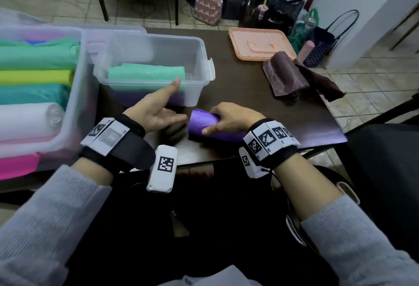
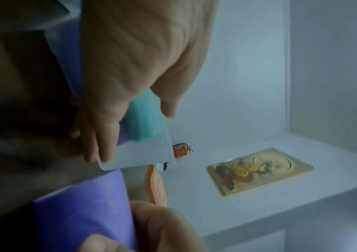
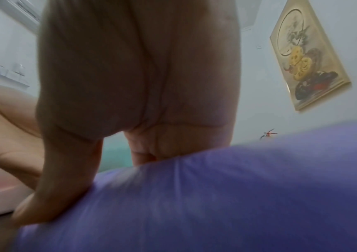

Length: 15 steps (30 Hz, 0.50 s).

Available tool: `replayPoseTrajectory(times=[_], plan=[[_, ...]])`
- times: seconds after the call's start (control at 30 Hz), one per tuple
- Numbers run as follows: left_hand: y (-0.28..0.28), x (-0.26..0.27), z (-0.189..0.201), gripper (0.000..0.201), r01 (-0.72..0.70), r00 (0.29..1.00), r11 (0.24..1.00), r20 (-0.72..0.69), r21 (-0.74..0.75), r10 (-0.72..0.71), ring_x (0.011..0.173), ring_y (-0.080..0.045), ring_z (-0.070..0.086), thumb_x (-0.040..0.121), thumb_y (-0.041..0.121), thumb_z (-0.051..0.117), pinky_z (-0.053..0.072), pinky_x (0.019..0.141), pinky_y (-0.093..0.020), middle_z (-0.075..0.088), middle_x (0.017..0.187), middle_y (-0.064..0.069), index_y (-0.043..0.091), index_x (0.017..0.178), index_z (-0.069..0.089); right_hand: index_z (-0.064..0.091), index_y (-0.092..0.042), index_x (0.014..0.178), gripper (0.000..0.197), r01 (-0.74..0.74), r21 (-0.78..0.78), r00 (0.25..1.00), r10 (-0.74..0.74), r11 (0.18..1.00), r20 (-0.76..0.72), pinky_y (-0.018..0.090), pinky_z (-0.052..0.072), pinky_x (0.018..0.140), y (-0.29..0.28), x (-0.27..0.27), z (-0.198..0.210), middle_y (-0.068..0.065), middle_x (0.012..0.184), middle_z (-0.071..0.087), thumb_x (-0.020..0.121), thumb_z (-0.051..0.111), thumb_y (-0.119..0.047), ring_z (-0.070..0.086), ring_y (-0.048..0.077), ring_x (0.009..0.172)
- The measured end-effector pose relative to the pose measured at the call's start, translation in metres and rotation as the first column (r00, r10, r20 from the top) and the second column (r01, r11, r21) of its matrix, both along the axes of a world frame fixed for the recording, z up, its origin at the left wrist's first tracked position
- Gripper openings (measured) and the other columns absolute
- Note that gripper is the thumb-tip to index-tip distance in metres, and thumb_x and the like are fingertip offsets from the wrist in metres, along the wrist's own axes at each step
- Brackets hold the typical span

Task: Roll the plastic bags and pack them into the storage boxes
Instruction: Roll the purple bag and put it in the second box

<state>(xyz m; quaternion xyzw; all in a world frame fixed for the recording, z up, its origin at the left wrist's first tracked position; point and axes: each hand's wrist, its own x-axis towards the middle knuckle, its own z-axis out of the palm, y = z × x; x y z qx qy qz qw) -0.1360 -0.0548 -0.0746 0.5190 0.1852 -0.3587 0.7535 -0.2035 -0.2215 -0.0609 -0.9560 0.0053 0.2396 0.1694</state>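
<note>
A rolled purple plastic bag [image 1: 209, 127] lies on the dark table [image 1: 249, 86] near its front edge. My right hand [image 1: 223, 119] grips the roll from above, thumb on its near side; the right wrist view shows the purple roll [image 3: 216, 196] filling the lower half under my fingers [image 3: 65, 179]. My left hand [image 1: 165, 109] hovers open just left of the roll, palm turned toward it, thumb raised. Behind it stands a small clear storage box [image 1: 197, 59] holding a green roll [image 1: 147, 73] over a purple one. In the left wrist view the purple roll [image 2: 82, 213] sits below my open fingers [image 2: 104, 150].
A large clear box [image 1: 77, 95] at the left holds green, yellow, teal and white rolls, with pink under it. A brown bag roll [image 1: 286, 75] and a peach tray [image 1: 260, 44] lie at the far right of the table. Bags stand on the floor beyond.
</note>
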Motion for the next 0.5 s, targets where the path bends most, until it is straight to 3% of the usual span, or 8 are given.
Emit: replayPoseTrajectory(times=[0.07,0.13,0.2,0.27,0.33,0.5], plan=[[0.01,0.007,-0.001,0.071,-0.163,0.986,0.982,-0.039,-0.094,0.16,0.136,-0.041,0.03,0.085,0.038,0.064,0.047,0.09,-0.048,0.022,0.151,-0.023,0.014,0.143,0.029,0.056,-0.019,0.081,0.028,-0.043,-0.025,0.999,0.043,0.999,-0.008,0.026,0.032,0.057,0.008,0.002,0.006,-0.003,0.078,0.051,0.081,0.067,-0.044,0.048,0.019,0.078],[0.019,0.013,-0.004,0.067,-0.321,0.947,0.933,-0.035,-0.161,0.32,0.131,-0.038,0.038,0.085,0.031,0.067,0.05,0.08,-0.049,0.032,0.149,-0.015,0.012,0.14,0.034,0.062,-0.013,0.099,0.038,-0.089,-0.066,0.996,0.088,0.994,-0.012,0.027,0.034,0.066,0.014,0.004,0.016,0.0,0.088,0.053,0.081,0.067,-0.046,0.049,0.02,0.082],[0.024,0.017,-0.009,0.065,-0.454,0.889,0.866,-0.043,-0.209,0.456,0.127,-0.037,0.042,0.084,0.021,0.069,0.055,0.067,-0.047,0.036,0.145,-0.013,0.01,0.138,0.037,0.063,-0.013,0.103,0.041,-0.118,-0.1,0.993,0.119,0.988,0.001,0.028,0.035,0.069,0.017,0.005,0.028,0.001,0.088,0.054,0.079,0.067,-0.047,0.051,0.02,0.081],[0.026,0.02,-0.012,0.061,-0.49,0.869,0.841,-0.055,-0.229,0.491,0.126,-0.042,0.041,0.083,0.012,0.069,0.057,0.054,-0.044,0.035,0.142,-0.019,0.007,0.136,0.04,0.063,-0.015,0.098,0.039,-0.136,-0.11,0.99,0.14,0.985,0.022,0.029,0.035,0.066,0.019,0.008,0.046,0.0,0.082,0.055,0.078,0.067,-0.048,0.051,0.02,0.077],[0.027,0.021,-0.014,0.06,-0.494,0.868,0.84,-0.062,-0.225,0.493,0.123,-0.049,0.041,0.082,0.003,0.068,0.056,0.05,-0.04,0.032,0.142,-0.025,0.003,0.135,0.04,0.06,-0.016,0.088,0.034,-0.161,-0.113,0.985,0.168,0.98,0.05,0.03,0.034,0.059,0.022,0.013,0.067,-0.002,0.073,0.053,0.08,0.065,-0.049,0.049,0.018,0.069],[0.026,0.007,-0.003,0.038,-0.476,0.872,0.824,-0.044,-0.307,0.487,0.115,-0.042,0.052,0.092,-0.004,0.05,0.057,0.059,-0.043,0.049,0.13,-0.025,-0.004,0.13,0.044,0.054,-0.022,0.089,0.027,-0.167,-0.05,0.945,0.175,0.985,0.277,0.02,0.03,0.054,0.043,0.04,0.105,-0.01,0.07,0.049,0.083,0.063,-0.046,0.044,0.003,0.062]])
